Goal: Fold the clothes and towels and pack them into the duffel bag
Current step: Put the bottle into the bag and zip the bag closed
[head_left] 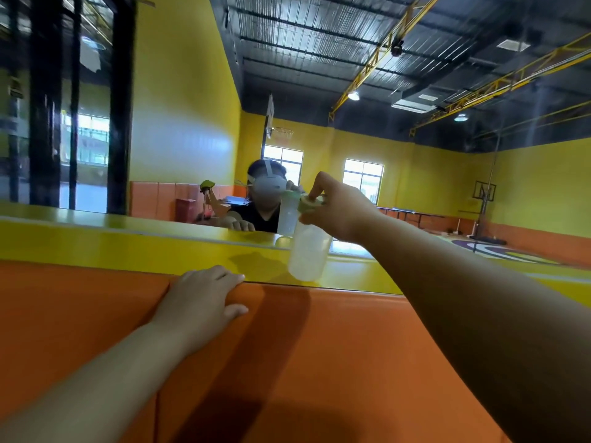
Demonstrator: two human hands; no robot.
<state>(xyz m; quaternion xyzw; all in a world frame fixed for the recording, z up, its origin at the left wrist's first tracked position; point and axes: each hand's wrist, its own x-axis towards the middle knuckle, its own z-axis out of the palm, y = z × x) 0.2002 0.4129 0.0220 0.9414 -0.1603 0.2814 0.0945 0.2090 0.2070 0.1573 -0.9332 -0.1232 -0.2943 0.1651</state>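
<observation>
A person's right hand (339,209), at centre right of the frame, grasps a cloudy plastic bottle (308,254) by its pale green lid (308,201), fingers curled over the top. The bottle hangs upright above a glossy yellow ledge (128,238); whether its base touches the ledge cannot be told. The left hand (204,295), at lower centre, lies released and flat on the top edge of an orange pad (319,362), fingers stretched along the seam and thumb on the pad's face, gripping nothing. Both bare forearms reach in from the bottom corners.

The clothes, towels and duffel bag are out of view.

Beyond the ledge, at centre, a figure (259,215) in a dark top and a white headset (268,187) holds up a matching bottle (287,215), just left of the one in the right hand, as a mirror would show it.

Behind the figure stand yellow walls with an orange band along the base. A basketball hoop (283,132) hangs above two bright windows (363,177). A second hoop on a stand (484,199) is at the far right, beside purple court markings (499,252). Yellow trusses (383,49) and round lamps (353,95) cross the dark ceiling in the upper right. Black frames (120,123) with glass fill the upper left.
</observation>
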